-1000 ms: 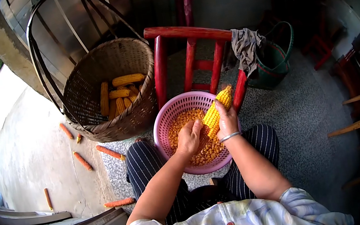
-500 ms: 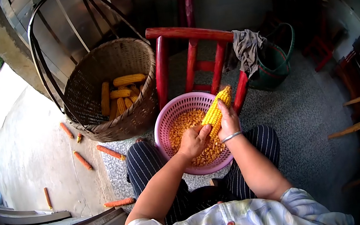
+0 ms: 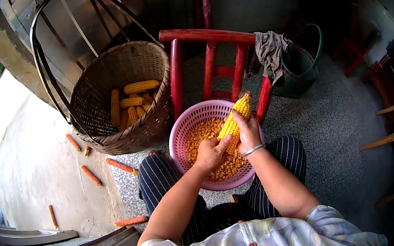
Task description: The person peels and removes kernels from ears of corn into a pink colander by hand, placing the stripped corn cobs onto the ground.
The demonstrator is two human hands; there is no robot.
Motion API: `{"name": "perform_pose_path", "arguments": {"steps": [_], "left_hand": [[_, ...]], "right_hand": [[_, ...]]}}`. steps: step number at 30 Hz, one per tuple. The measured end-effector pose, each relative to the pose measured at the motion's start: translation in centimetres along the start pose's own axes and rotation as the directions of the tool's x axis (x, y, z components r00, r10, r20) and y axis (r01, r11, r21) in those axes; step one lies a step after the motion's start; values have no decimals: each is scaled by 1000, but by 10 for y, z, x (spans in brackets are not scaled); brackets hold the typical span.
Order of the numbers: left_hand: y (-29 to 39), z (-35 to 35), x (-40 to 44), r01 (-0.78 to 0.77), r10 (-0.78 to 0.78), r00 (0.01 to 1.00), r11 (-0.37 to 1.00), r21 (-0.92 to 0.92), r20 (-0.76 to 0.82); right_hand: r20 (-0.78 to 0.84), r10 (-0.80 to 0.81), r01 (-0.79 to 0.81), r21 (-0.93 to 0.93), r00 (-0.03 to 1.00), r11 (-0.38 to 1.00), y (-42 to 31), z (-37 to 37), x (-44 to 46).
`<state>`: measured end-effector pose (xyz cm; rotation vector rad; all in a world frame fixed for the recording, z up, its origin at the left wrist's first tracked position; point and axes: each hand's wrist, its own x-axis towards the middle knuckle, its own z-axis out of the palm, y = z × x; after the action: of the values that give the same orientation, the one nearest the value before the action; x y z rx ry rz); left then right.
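Note:
A yellow corn cob [image 3: 235, 118] is held slanted over a pink plastic basket [image 3: 177, 137], its tip pointing up and to the right. My right hand [image 3: 248, 133], with a silver bracelet at the wrist, wraps round the cob from the right side. At the cob's lower end my left hand [image 3: 210, 154] is closed, its thumb pressed against the kernels. Loose corn kernels [image 3: 204, 136] cover the bottom of the basket, which sits between my knees. The lower end of the cob is hidden by my fingers.
A tall woven basket [image 3: 128, 139] with whole corn cobs [image 3: 141, 86] stands at the left. Stripped cobs [image 3: 91, 175] lie scattered on the floor. Beyond the pink basket is a red wooden chair [image 3: 207, 35] with a grey cloth [image 3: 272, 53]; a green basket [image 3: 302, 74] stands behind it.
The corn cob and both hands have shifted slightly to the left and down. Both hands keep their hold on it.

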<state>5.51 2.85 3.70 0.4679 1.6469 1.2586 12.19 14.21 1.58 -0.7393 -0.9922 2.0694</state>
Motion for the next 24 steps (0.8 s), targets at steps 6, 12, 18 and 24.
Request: {"name": "perform_pose_path", "arguments": {"steps": [6, 12, 18, 24], "left_hand": [[-1, 0, -2, -48, 59, 993, 993, -108, 104], [6, -2, -4, 136, -89, 987, 912, -386, 136], [-3, -3, 1, 11, 11, 992, 985, -169, 125], [-3, -2, -1, -36, 55, 992, 985, -167, 114]], "right_hand": [[-19, 62, -61, 32, 998, 998, -4, -2, 1], [-26, -59, 59, -6, 998, 998, 1, -1, 1], [-15, 54, -52, 100, 998, 994, -4, -2, 0], [-8, 6, -5, 77, 1000, 997, 0, -5, 3]]}}
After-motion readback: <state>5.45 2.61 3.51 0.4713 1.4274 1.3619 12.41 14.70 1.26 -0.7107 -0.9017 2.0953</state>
